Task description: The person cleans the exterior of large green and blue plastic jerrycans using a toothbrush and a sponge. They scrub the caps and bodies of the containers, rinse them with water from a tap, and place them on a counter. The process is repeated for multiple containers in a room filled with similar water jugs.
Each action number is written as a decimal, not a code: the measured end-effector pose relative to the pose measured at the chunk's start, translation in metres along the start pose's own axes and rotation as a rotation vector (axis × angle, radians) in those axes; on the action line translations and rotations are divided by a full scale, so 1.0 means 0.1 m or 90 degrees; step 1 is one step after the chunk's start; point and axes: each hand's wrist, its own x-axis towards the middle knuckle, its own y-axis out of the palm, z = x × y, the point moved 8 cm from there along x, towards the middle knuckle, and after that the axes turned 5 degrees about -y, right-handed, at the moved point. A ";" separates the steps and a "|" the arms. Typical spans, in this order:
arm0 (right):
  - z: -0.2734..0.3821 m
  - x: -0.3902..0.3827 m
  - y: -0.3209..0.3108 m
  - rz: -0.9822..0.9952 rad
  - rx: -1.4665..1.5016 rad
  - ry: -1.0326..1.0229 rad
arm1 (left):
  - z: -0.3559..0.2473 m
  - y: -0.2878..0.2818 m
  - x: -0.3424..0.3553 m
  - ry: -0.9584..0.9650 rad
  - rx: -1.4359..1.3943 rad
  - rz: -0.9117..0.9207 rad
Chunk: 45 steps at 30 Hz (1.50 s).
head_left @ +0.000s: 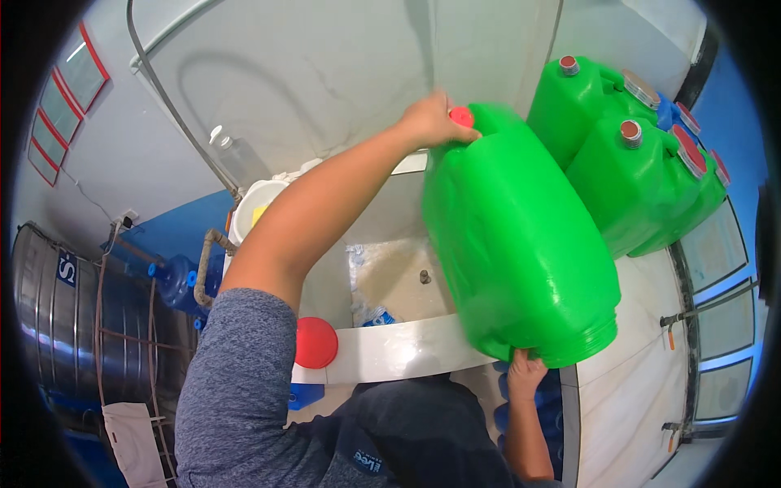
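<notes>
A large green plastic jerrycan (521, 236) is held tilted over the white sink (358, 354), its wide threaded mouth turned down towards me at the right. The mouth carries no lid. My left hand (435, 122) grips the can's far upper end, beside a small red cap (461, 116). Beneath the near end, next to the threaded neck, my right hand (527, 372) holds the can; part of its fingers is hidden by it. A round red lid (316, 342) lies on the sink's front rim, left of the can.
Several green jerrycans (643, 179) stand on the tiled ledge (618, 390) at right. In the basin lies a blue-and-white packet (378, 317) near the drain (425, 276). A clear bottle (237, 154) and white bowl (259, 199) occupy the left corner. A steel tank (61, 309) stands far left.
</notes>
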 end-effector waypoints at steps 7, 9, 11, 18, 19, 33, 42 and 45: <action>0.06 0.28 0.82 0.081 -0.207 0.007 | -0.35 -0.67 0.08 0.065 -0.119 -0.088; -0.06 0.33 1.00 0.085 -0.118 0.010 | -0.44 -0.75 0.02 0.076 -0.088 -0.101; -0.17 0.39 1.19 0.075 0.030 -0.022 | -0.42 -0.80 -0.02 0.110 -0.059 -0.126; -0.51 0.53 1.47 0.095 -0.093 -0.087 | -0.32 -0.88 -0.08 0.124 -0.001 -0.183; -0.53 0.53 1.50 0.098 -0.104 -0.103 | -0.33 -0.89 -0.10 0.123 0.005 -0.189; -0.48 0.56 1.52 0.124 -0.457 -0.340 | -0.39 -0.94 -0.16 0.132 0.020 -0.199; -0.52 0.61 1.44 0.107 -0.228 -0.235 | -0.38 -0.97 -0.16 0.117 0.004 -0.167; -0.42 0.66 1.38 0.111 -0.259 -0.250 | -0.39 -1.04 -0.19 0.192 0.063 -0.161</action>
